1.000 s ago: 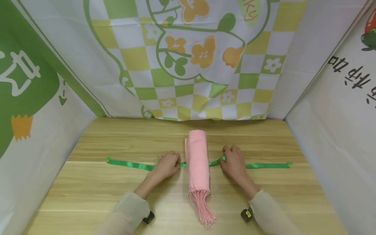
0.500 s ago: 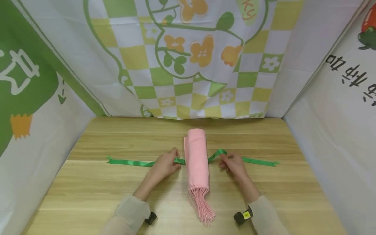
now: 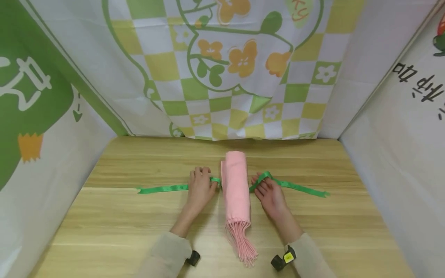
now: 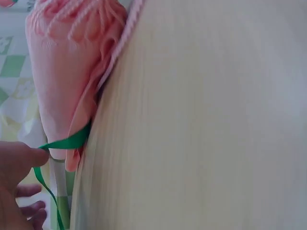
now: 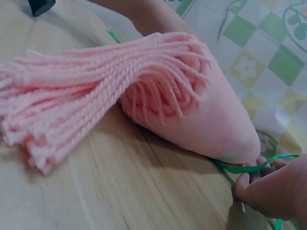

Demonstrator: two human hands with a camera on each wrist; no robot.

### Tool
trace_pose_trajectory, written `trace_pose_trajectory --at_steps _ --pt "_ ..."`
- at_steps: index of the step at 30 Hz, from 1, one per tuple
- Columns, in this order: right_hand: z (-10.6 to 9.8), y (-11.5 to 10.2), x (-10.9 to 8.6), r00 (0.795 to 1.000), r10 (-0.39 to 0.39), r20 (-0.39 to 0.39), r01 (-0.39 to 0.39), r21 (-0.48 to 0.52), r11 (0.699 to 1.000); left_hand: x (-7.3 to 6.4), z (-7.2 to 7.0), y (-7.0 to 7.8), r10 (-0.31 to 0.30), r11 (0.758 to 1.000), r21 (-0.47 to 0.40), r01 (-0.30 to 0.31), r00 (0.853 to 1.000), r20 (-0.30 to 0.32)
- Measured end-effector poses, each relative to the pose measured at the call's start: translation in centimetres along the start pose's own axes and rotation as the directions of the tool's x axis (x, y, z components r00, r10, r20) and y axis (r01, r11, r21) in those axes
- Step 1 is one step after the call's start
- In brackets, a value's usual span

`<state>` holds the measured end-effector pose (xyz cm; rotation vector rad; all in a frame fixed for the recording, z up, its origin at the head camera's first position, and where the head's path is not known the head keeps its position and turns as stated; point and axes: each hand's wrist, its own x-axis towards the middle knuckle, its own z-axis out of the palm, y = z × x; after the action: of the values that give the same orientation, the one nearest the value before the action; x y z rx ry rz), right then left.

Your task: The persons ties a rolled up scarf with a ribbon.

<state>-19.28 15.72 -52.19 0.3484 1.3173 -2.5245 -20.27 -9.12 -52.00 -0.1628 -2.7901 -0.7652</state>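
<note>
Wrap step, I reckon: left hand [image 3: 199, 189] pinches ribbon [image 3: 163, 189], right hand [image 3: 272, 199] loose under it. Next likely: cross it over roll [image 3: 236, 185]

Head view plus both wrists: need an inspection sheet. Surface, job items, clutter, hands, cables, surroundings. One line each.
Surface: wood-grain table.
Job items: rolled pink cloth, fringe at the near end; green ribbon runs beneath it, no knot seen, ends out to both sides.
Clutter: nothing seen.
Left hand: pinches the ribbon beside the roll.
Right hand: palm partly up, touching the ribbon; pinch unclear.
Cables: nothing seen; black device at the left wrist, another at the right.
Surroundings: checked floral backdrop behind, printed panels either side.
</note>
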Motion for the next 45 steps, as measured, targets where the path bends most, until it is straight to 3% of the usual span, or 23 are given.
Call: trace_pose_trajectory --at_steps 3,5,7,10,13,17,20,22,25,27,28,32,35,38,40,45 --pt "0.5 0.2 -0.1 0.998 -0.036 -0.05 0.036 -0.007 0.999 -0.1 0.1 0.4 -0.074 0.997 -0.012 0.074 0.997 -0.029" --pt "0.8 0.4 0.0 0.995 -0.062 -0.08 0.059 -0.031 0.998 -0.2 0.1 0.5 -0.113 0.994 -0.008 0.113 0.994 -0.006" --pt "1.1 0.6 0.0 0.99 -0.085 -0.111 0.081 -0.042 0.996 -0.5 -0.1 0.5 -0.163 0.986 -0.021 0.165 0.984 0.066" --pt "1.4 0.8 0.3 0.984 -0.094 -0.154 0.09 -0.034 0.995 -0.8 -0.2 0.3 -0.217 0.97 -0.067 0.234 0.956 0.195" --pt "1.3 0.9 0.4 0.981 -0.099 -0.165 0.094 -0.04 0.995 -1.1 0.0 0.1 -0.222 0.945 -0.181 0.274 0.939 0.261" --pt "1.2 1.1 0.4 0.983 -0.09 -0.16 0.081 -0.06 0.995 -1.4 0.4 0.1 -0.162 0.9 -0.36 0.246 0.955 0.249" --pt "1.2 1.1 0.4 0.984 -0.087 -0.156 0.076 -0.075 0.994 -1.5 0.5 0.5 -0.151 0.833 -0.49 0.257 0.957 0.246" --pt "1.3 1.0 0.3 0.984 -0.091 -0.151 0.079 -0.081 0.994 -1.5 0.6 0.8 -0.147 0.76 -0.588 0.276 0.955 0.258" --pt "1.4 0.9 0.2 0.986 -0.095 -0.138 0.086 -0.069 0.994 -1.6 0.8 1.3 -0.175 0.649 -0.683 0.334 0.94 0.294" --pt "1.6 0.9 0.1 0.988 -0.105 -0.116 0.098 -0.07 0.993 -1.6 1.0 1.4 -0.204 0.62 -0.704 0.348 0.937 0.284" --pt "1.7 0.9 0.0 0.988 -0.113 -0.109 0.106 -0.07 0.992 -1.7 1.1 1.5 -0.231 0.617 -0.703 0.354 0.935 0.269" --pt "2.2 0.8 -0.2 0.982 -0.142 -0.123 0.133 -0.077 0.988 -1.7 1.3 1.7 -0.321 0.648 -0.684 0.336 0.934 0.155" --pt "2.4 0.7 -0.3 0.976 -0.154 -0.153 0.144 -0.074 0.987 -1.6 1.2 1.8 -0.347 0.621 -0.713 0.326 0.93 0.122" --pt "2.4 0.6 -0.3 0.973 -0.171 -0.157 0.158 -0.092 0.983 -1.5 1.1 1.8 -0.347 0.546 -0.765 0.34 0.924 0.163" --pt "2.3 0.6 -0.4 0.971 -0.178 -0.16 0.163 -0.1 0.981 -1.5 1.1 1.8 -0.341 0.47 -0.807 0.359 0.917 0.21" --pt "2.2 0.4 -0.4 0.972 -0.172 -0.159 0.153 -0.123 0.981 -1.6 1.2 1.6 -0.379 0.2 -0.894 0.401 0.873 0.307"
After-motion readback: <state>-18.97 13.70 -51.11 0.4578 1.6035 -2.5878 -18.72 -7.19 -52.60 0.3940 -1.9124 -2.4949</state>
